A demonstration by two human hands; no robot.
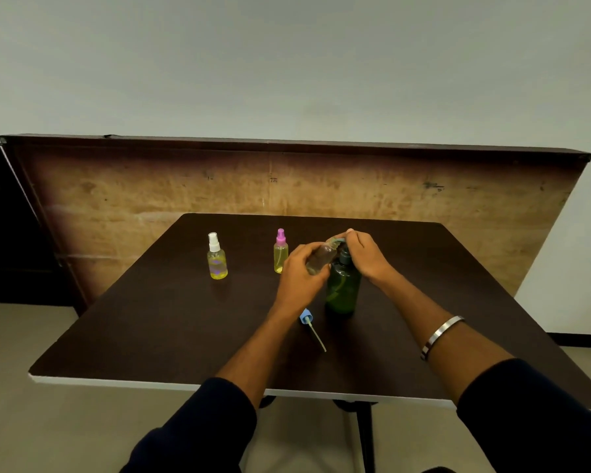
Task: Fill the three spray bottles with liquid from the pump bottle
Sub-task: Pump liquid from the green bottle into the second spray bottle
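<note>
A green pump bottle [343,288] stands upright near the middle of the dark table [151,329]. My right hand [365,254] rests on its pump head. My left hand [299,271] holds a clear, uncapped spray bottle [319,257] tilted with its mouth at the pump's nozzle. That bottle's blue spray cap [307,317] with its dip tube lies on the table in front of the pump bottle. A white-capped spray bottle [217,259] and a pink-capped spray bottle [280,254] stand upright to the left, both holding yellow liquid.
A wooden board [185,189] leans against the wall behind the table. The table's white front edge [151,384] runs below my forearms. A metal bangle [440,336] is on my right wrist.
</note>
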